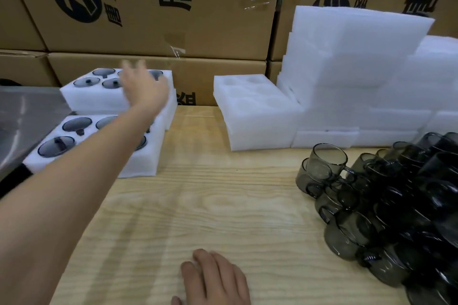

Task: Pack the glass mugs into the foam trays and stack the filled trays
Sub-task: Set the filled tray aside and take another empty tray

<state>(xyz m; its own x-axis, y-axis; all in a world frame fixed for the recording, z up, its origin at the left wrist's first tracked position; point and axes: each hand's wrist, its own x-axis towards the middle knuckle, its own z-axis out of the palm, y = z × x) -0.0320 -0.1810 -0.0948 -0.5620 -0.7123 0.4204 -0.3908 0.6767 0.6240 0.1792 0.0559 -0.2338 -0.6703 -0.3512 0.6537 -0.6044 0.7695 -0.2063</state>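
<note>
Two white foam trays filled with smoky glass mugs sit at the left: a near one (138, 166) and a far one (94, 96) on a stack behind it. My left hand (142, 86) hovers blurred over the far tray with straight fingers, holding nothing. My right hand (215, 280) rests flat on the wooden table (210, 205) near its front edge. An empty foam tray (257, 111) tops a short pile at centre. A heap of dark glass mugs (386, 205) lies at the right.
Tall piles of white foam (359, 69) rise at the back right. Printed cardboard boxes (161, 7) form a wall behind the table. A grey metal surface (24, 116) lies at the far left.
</note>
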